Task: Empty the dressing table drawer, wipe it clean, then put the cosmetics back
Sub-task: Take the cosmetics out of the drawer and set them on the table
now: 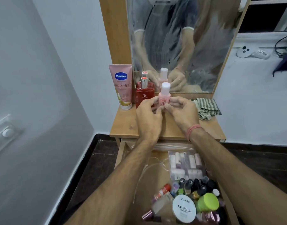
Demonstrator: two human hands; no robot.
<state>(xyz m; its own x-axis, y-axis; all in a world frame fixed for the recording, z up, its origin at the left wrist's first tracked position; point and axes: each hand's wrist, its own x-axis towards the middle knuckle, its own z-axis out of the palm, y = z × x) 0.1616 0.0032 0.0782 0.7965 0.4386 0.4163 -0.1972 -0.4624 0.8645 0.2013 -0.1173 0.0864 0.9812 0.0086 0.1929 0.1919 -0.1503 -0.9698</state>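
- Head view: left hand [148, 115] and right hand [181, 111] both pinch a pink bottle [164, 96] upright above the surface [124, 125], beside the red perfume bottle [144, 95].
- Emptying barely begun: drawer [121, 153], near, holds many cosmetics [193, 192]; wiping and refilling remain.

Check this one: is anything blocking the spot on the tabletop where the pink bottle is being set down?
Nothing visible. Both hands, left and right, hold the pink bottle beside the red bottle; the striped cloth lies apart.

Pink bottle [164, 99] base hidden behind fingers [157, 109]; drawer [121, 153] front cut off by bottom edge.
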